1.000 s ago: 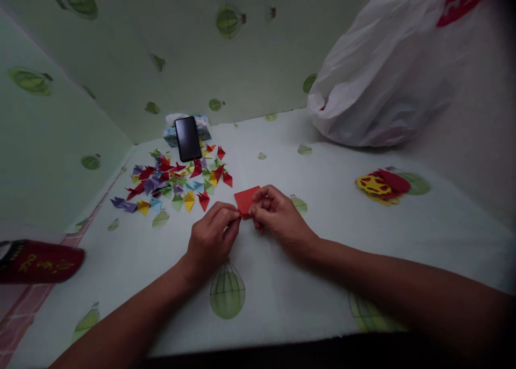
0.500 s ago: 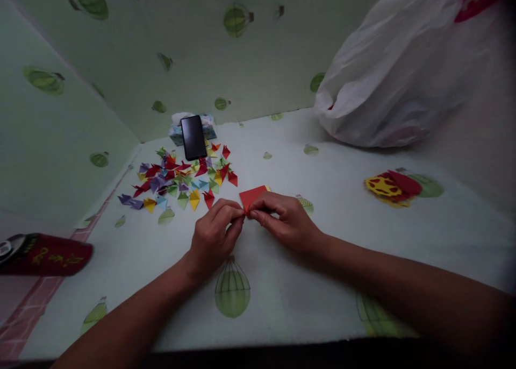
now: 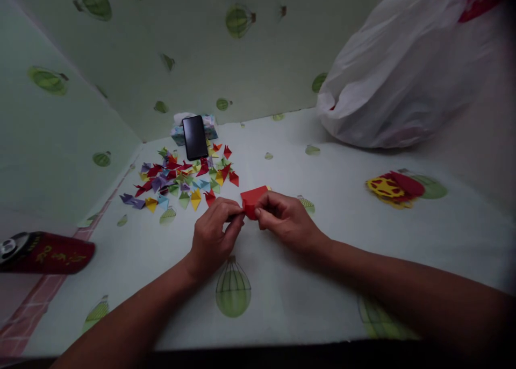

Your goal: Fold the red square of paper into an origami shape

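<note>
Between my two hands is a small piece of folded red paper (image 3: 249, 210). My left hand (image 3: 214, 230) pinches its left corner between thumb and forefinger. My right hand (image 3: 285, 221) grips the right side with bent fingers, which hide part of the folds. Just behind lies an orange-red paper square (image 3: 253, 193), with a sliver of yellow showing at its far right corner. To the left, close behind my left hand, several small folded paper birds (image 3: 184, 199) in red, yellow, green, blue and purple are spread in a loose heap.
A dark phone (image 3: 195, 137) leans on a tissue box (image 3: 210, 127) behind the heap. At right lie yellow and red paper cut-outs (image 3: 385, 187), with a large white plastic bag (image 3: 387, 89) beyond. A red can (image 3: 60, 253) is at the left edge.
The red paper has opened out from a narrow shape into a broader face between my fingers. My right hand has shifted slightly to the right; my left hand stays nearly in place.
</note>
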Available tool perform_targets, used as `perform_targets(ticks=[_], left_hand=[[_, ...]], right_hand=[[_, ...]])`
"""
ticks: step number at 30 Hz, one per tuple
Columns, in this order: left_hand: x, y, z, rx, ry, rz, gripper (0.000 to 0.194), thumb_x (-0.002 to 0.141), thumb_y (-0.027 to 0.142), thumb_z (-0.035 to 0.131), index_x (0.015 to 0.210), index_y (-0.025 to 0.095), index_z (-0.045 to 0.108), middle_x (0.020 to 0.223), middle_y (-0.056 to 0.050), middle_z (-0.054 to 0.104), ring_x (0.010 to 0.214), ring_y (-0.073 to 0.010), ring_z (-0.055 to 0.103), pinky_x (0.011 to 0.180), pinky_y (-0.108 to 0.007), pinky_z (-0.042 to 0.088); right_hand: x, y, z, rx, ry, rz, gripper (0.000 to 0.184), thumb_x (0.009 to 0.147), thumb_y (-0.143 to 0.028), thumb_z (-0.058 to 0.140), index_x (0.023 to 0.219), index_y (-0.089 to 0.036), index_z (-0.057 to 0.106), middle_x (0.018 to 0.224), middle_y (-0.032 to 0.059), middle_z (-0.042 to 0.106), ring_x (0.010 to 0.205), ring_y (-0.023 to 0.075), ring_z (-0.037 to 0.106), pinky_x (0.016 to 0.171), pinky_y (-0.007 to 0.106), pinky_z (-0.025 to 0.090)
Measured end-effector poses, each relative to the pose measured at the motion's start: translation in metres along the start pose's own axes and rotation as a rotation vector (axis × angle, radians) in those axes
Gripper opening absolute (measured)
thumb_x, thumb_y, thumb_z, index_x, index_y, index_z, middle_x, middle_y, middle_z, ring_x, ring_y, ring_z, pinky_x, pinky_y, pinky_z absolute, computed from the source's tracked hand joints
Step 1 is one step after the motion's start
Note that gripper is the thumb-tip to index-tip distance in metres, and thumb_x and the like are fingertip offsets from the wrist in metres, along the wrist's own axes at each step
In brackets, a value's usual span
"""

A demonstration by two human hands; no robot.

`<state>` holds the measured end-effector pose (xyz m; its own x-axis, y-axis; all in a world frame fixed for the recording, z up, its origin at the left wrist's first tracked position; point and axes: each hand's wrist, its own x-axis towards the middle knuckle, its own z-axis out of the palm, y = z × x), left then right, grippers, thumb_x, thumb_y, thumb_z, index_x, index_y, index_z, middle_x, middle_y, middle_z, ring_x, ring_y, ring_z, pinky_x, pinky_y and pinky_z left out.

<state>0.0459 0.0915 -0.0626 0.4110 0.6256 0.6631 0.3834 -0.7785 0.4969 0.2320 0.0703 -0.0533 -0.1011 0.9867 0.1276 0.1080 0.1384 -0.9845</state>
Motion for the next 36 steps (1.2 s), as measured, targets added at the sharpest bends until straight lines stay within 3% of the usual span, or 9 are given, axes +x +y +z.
perform_targets(ticks=[3, 6, 10, 17, 24, 29, 36], left_hand=[[-0.0001, 0.0026, -0.0002, 0.023, 0.005, -0.033, 0.023, 0.091, 0.008, 0.061, 0.111, 0.020, 0.062, 0.090, -0.003, 0.064, 0.076, -0.0125, 0.066, 0.067, -0.024, 0.059], [0.0026, 0.0051, -0.0011, 0.063, -0.031, 0.003, 0.034, 0.092, 0.008, 0.059, 0.124, 0.020, 0.060, 0.090, -0.003, 0.065, 0.075, -0.0123, 0.066, 0.068, -0.024, 0.059], [0.0070, 0.0054, -0.0020, 0.104, -0.046, 0.123, 0.024, 0.091, 0.005, 0.058, 0.108, 0.019, 0.066, 0.091, -0.004, 0.067, 0.080, -0.0132, 0.066, 0.072, -0.025, 0.058], [0.0046, 0.0014, -0.0011, 0.313, -0.161, 0.215, 0.030, 0.091, 0.002, 0.050, 0.114, 0.015, 0.063, 0.093, -0.007, 0.067, 0.077, -0.0143, 0.067, 0.067, -0.024, 0.059], [0.0032, 0.0029, -0.0015, 0.354, -0.138, 0.271, 0.034, 0.089, -0.001, 0.051, 0.117, 0.015, 0.063, 0.092, -0.007, 0.068, 0.076, -0.0137, 0.067, 0.065, -0.022, 0.057], [0.0026, 0.0039, -0.0027, 0.311, -0.125, 0.285, 0.034, 0.089, -0.001, 0.055, 0.117, 0.016, 0.064, 0.092, -0.006, 0.067, 0.075, -0.0129, 0.065, 0.065, -0.022, 0.056], [0.0039, -0.0011, -0.0044, 0.244, -0.178, 0.333, 0.037, 0.090, 0.000, 0.055, 0.121, 0.018, 0.061, 0.094, -0.005, 0.066, 0.079, -0.0128, 0.066, 0.066, -0.021, 0.056]], right_hand=[[0.0009, -0.0011, 0.0004, 0.090, 0.016, 0.072, 0.014, 0.079, -0.027, 0.058, 0.068, -0.020, 0.052, 0.061, -0.0024, 0.057, 0.058, 0.0121, 0.052, 0.058, 0.028, 0.041], [0.0014, -0.0001, 0.0000, 0.060, 0.049, 0.040, 0.013, 0.079, -0.025, 0.058, 0.068, -0.020, 0.052, 0.062, -0.0027, 0.057, 0.058, 0.0116, 0.051, 0.058, 0.027, 0.040], [0.0017, 0.0027, -0.0011, -0.096, 0.096, -0.028, 0.013, 0.079, -0.023, 0.057, 0.067, -0.020, 0.052, 0.063, -0.0024, 0.056, 0.060, 0.0118, 0.048, 0.057, 0.028, 0.037], [0.0032, 0.0063, -0.0019, -0.155, 0.022, -0.017, 0.012, 0.082, -0.022, 0.056, 0.071, -0.019, 0.058, 0.069, 0.0011, 0.062, 0.064, 0.0145, 0.055, 0.061, 0.029, 0.042], [0.0045, 0.0078, -0.0021, -0.091, 0.005, -0.005, 0.013, 0.081, -0.023, 0.060, 0.069, -0.019, 0.059, 0.064, -0.0001, 0.061, 0.062, 0.0141, 0.055, 0.059, 0.028, 0.042], [0.0065, 0.0044, -0.0042, 0.127, 0.002, 0.170, 0.019, 0.078, -0.029, 0.065, 0.066, -0.020, 0.053, 0.057, -0.0017, 0.059, 0.056, 0.0134, 0.057, 0.057, 0.028, 0.044], [0.0072, 0.0009, -0.0047, 0.112, 0.011, 0.143, 0.020, 0.076, -0.030, 0.067, 0.066, -0.020, 0.052, 0.057, -0.0031, 0.057, 0.053, 0.0125, 0.056, 0.055, 0.027, 0.042]])
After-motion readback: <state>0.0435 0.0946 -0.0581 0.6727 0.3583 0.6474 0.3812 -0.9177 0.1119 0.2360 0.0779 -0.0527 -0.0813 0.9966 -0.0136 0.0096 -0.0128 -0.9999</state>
